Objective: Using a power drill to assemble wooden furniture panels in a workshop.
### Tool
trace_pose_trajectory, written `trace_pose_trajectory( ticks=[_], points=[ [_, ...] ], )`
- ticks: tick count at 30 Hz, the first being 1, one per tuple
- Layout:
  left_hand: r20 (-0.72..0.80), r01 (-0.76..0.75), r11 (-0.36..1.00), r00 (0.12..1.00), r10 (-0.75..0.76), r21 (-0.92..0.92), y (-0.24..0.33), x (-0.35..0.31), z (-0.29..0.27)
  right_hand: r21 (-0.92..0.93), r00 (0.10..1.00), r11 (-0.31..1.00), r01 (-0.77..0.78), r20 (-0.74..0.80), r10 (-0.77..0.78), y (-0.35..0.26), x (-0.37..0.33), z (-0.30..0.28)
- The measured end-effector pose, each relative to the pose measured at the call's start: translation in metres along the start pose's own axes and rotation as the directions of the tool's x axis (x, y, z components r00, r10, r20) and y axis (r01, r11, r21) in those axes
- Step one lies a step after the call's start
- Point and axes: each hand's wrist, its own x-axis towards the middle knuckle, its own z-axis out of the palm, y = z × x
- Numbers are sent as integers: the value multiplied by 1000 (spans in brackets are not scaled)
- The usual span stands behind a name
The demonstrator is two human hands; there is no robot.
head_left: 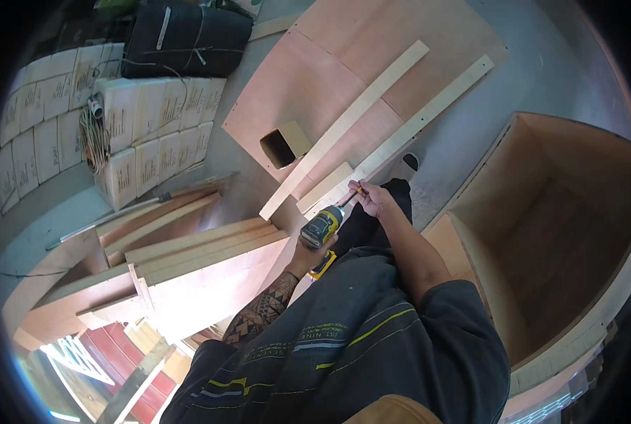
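My left hand (pixel 308 256) is wrapped round the grip of a yellow and black cordless drill (pixel 321 226), whose long bit points up and to the right. At the bit's tip, the fingers of my right hand (pixel 373 199) are pinched together. Something small and yellowish shows there, too small to name. Just beyond the tip lies a long pale wood strip (pixel 428 120), slanting up to the right over a plywood sheet (pixel 315 71). A second long strip (pixel 351 124) runs roughly parallel to it. Between their near ends rests a shorter wood piece (pixel 326 187).
An open cardboard box (pixel 298 138) stands on the plywood. White cartons (pixel 153 134) are stacked at the far left under a black wrapped bundle (pixel 185 39). Wooden boards and panels (pixel 209 247) lean together at the left. A large open plywood case (pixel 563 212) fills the right.
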Motion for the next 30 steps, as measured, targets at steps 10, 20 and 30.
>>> trace_pose_trajectory(
  ticks=[10, 20, 30],
  points=[
    [-91, -23, 996, 995, 30, 82, 55, 25, 18, -325, 992, 945, 35, -101, -71, 8, 17, 23],
    [-90, 41, 981, 996, -24, 187, 71, 28, 17, -364, 983, 931, 27, -160, -92, 20, 33, 12],
    [-105, 146, 977, 986, -131, 152, 79, 41, 8, -894, 583, 445, 53, -334, -741, -53, 22, 32]
  ],
)
